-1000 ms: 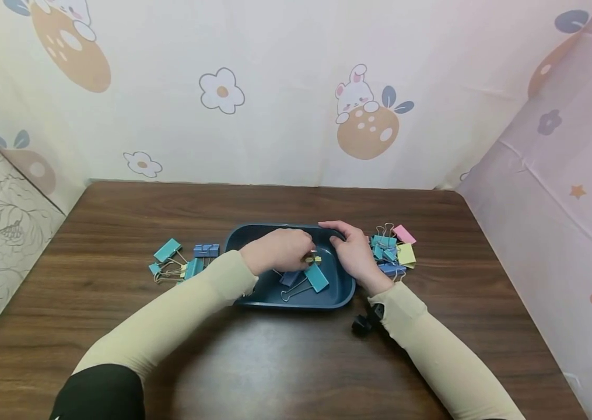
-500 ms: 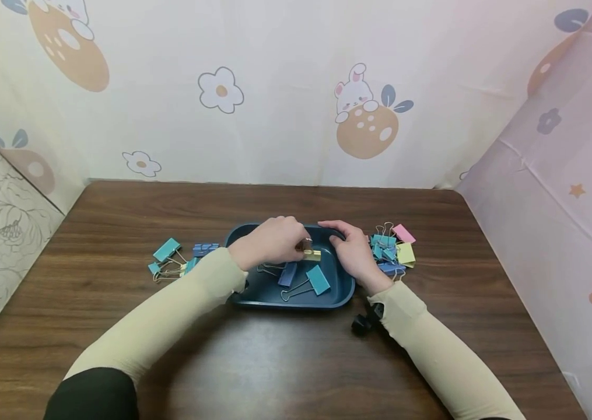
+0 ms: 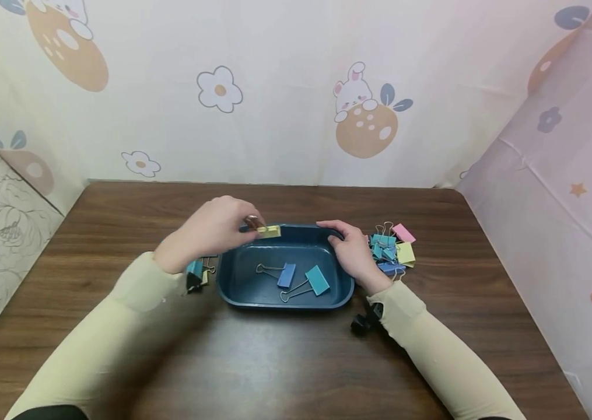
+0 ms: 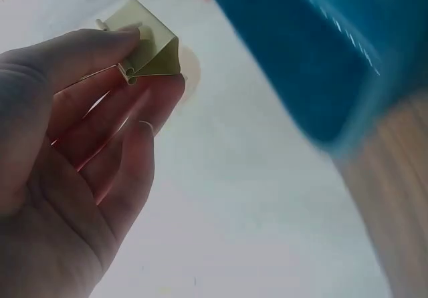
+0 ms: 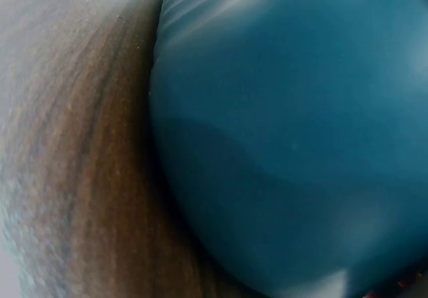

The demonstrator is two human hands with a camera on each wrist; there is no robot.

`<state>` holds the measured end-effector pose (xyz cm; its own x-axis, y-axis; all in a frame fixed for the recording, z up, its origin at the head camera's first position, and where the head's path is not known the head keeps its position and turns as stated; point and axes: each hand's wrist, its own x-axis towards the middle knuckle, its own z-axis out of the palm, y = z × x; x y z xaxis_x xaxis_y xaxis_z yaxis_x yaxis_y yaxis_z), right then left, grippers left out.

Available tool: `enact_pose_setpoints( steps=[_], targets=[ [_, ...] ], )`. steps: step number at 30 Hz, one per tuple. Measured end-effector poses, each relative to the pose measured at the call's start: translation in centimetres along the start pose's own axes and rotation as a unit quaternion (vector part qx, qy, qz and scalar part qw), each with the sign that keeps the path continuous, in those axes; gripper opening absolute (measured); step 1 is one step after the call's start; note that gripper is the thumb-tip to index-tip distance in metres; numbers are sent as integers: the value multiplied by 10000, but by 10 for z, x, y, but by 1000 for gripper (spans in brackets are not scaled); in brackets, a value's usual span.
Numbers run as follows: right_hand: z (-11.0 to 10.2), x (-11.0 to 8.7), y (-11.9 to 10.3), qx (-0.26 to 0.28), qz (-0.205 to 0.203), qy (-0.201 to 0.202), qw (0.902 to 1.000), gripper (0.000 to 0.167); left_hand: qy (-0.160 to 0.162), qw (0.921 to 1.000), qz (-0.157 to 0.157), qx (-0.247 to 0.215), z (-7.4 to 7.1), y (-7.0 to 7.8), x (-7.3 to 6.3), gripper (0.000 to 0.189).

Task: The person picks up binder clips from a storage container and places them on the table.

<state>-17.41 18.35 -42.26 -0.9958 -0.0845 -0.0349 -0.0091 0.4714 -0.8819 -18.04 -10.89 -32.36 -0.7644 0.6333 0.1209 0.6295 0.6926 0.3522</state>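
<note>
My left hand (image 3: 214, 227) pinches a yellow binder clip (image 3: 269, 231) between thumb and fingers, over the back left of a dark blue tray (image 3: 243, 289). In the left wrist view the thumb presses the top of the yellow clip (image 4: 152, 31), and the tray's rim lies beyond it. My right hand (image 3: 350, 254) grips the tray's right end, thumb over the rim on the inside. Inside the tray lie a blue binder clip (image 3: 286, 275) and a larger teal binder clip (image 3: 317, 280). The tray's wall (image 5: 281, 124) fills most of the right wrist view.
Right of the tray is a pile of teal, blue, pink (image 3: 403, 233) and yellow (image 3: 406, 255) binder clips. At its left, more clips, one teal (image 3: 195, 269), are partly hidden behind my left forearm. A black fitting (image 3: 361, 325) sits at my right wrist. A patterned curtain (image 3: 275, 116) backs the brown table.
My left hand has lifted the yellow binder clip from inside the tray and carried it up and left, uncovering the blue and teal clips. The right hand has stayed on the tray's end.
</note>
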Motion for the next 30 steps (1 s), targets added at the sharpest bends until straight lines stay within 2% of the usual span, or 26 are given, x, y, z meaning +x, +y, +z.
enact_pose_setpoints(
  steps=[4,8,13,16,17,21,23,26,30],
  targets=[
    [1,0,-1,-28,-57,-11,10000,38,163,9995,-254,6,-9,-21,-22,13],
    [1,0,0,-23,-55,-5,10000,38,134,9978,-644,77,-13,-43,-44,13],
    [0,0,1,-23,-81,5,10000,38,36,9923,-1182,372,-13,-71,-72,13],
    [0,0,1,-25,-103,7,9999,38,2,9883,-1405,598,-8,-86,-85,6],
    [0,-1,1,-22,-112,13,9999,38,-13,9870,-1449,694,-6,-91,-89,3],
    [1,-2,0,-1,-130,14,9999,39,-110,9832,-1555,945,2,-105,-101,13],
    [1,-2,0,20,-118,19,9999,39,-134,9830,-1516,1032,7,-110,-104,11],
    [1,-3,-1,50,-103,7,9999,39,-91,9842,-1432,1039,12,-113,-107,5],
    [1,-3,-1,122,-77,-15,9999,39,-36,9851,-1369,1043,15,-112,-107,11]
  ],
)
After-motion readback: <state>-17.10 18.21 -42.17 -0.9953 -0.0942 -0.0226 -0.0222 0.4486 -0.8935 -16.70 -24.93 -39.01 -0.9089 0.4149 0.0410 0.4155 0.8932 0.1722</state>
